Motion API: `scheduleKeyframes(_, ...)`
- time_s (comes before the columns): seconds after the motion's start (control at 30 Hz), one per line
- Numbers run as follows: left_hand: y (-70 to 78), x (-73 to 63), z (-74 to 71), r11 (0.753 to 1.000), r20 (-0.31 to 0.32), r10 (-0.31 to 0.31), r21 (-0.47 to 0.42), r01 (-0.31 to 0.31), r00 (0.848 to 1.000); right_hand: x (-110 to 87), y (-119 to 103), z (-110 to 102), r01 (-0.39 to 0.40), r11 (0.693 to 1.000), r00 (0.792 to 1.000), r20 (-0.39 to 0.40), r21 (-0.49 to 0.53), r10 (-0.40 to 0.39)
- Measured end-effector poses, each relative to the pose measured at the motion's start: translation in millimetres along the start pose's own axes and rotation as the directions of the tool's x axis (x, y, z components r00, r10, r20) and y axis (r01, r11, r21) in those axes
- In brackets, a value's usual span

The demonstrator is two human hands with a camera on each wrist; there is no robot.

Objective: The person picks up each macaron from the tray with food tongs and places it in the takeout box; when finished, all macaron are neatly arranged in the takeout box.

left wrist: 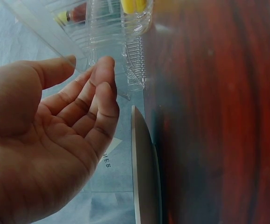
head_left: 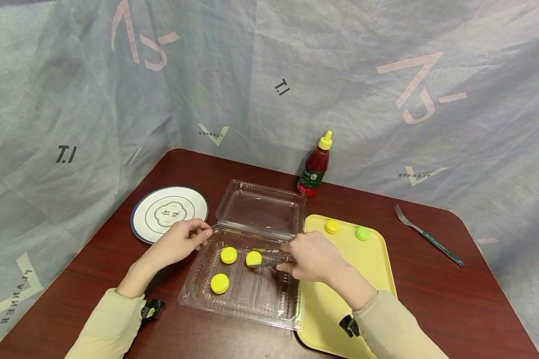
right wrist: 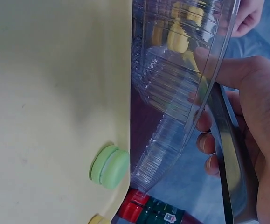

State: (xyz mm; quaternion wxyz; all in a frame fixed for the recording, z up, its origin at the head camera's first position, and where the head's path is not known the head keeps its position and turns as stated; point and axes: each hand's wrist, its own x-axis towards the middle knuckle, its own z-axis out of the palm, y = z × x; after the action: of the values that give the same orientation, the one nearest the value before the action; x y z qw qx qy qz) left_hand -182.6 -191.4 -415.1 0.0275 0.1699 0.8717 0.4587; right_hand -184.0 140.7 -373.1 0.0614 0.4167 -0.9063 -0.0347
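Observation:
My right hand [head_left: 316, 257] grips metal tongs [right wrist: 232, 158], reaching over the right side of a clear plastic container [head_left: 260, 304]. The tongs' tips lie about a yellow macaron [head_left: 253, 259] inside it; whether they squeeze it I cannot tell. Two more yellow macarons, one at the back [head_left: 228, 255] and one at the front [head_left: 219, 283], sit at the container's left. My left hand [head_left: 177, 243] is at the back left corner of the container, fingers loosely bent, with a gap between thumb and fingers in the left wrist view. Whether it touches the rim is unclear.
The container's hinged lid [head_left: 262, 209] lies folded back. Right of it, a yellow tray [head_left: 364, 264] bears an orange-yellow macaron [head_left: 332, 227] and a green macaron [head_left: 363, 233]. A plate [head_left: 150, 219] stands left, a sauce bottle [head_left: 314, 167] behind, a fork [head_left: 426, 234] far right.

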Motion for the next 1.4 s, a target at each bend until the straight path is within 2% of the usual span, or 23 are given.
scheduleKeyframes(0.4, -0.9, 0.0, -0.5, 1.0, 0.007, 0.006, -0.003, -0.006, 1.0, -1.1, -0.2, -2.0, -0.007, 1.0, 1.0, -0.008, 0.026, 0.008)
scheduleKeyframes(0.73, -1.3, -0.1, -0.8, 1.0, 0.003, 0.001, -0.002, -0.001, 1.0, -3.5, 2.1, -2.3, -0.048, 0.998, 0.999, 0.008, 0.041, 0.048)
scheduleKeyframes(1.0, -1.2, -0.1, -0.9, 1.0, 0.002, 0.004, -0.005, -0.004, 1.0, -8.4, 6.7, -11.4, -0.064, 0.995, 0.998, 0.001, 0.071, 0.064)
scheduleKeyframes(1.3, -1.2, -0.3, -0.4, 1.0, 0.0, 0.011, -0.001, -0.011, 1.0, -15.6, 17.0, -22.8, -0.059, 0.995, 0.997, -0.046, 0.077, 0.063)
scheduleKeyframes(1.4, -1.1, -0.3, -0.5, 1.0, 0.001, 0.011, -0.004, -0.011, 1.0, -19.6, 24.6, -27.0, -0.055, 0.996, 0.995, -0.085, 0.072, 0.061)
